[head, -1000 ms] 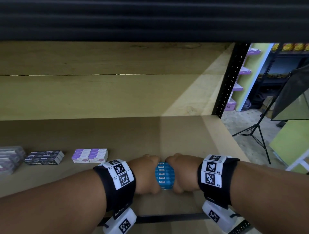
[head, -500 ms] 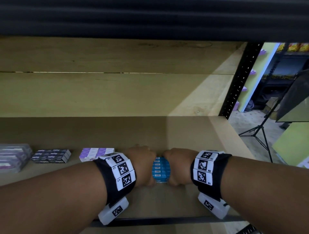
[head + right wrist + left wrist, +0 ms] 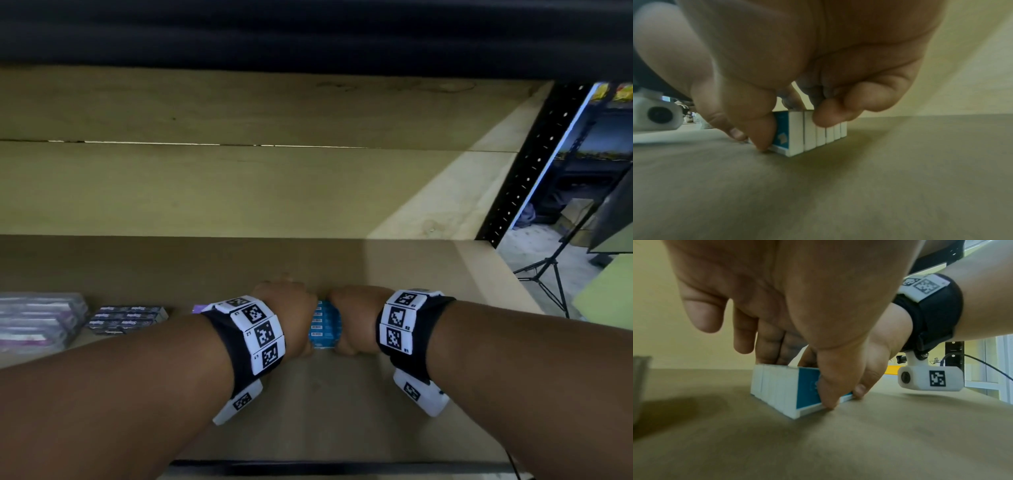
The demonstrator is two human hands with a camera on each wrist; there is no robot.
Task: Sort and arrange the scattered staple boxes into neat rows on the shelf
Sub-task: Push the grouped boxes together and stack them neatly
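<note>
Staple boxes, blue [image 3: 324, 324] | both hands' fingers [image 3: 768, 344] pinching row on shelf [image 3: 342, 404] (upright) | purple [image 3: 37, 320], dark [image 3: 126, 317] rows left: arranged | placement pending

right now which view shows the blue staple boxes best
The right wrist view: the blue staple boxes stand side by side on edge on the shelf, white ends countable. The left wrist view shows the same row partly behind fingers. The head view shows only a blue strip between both hands.
</note>
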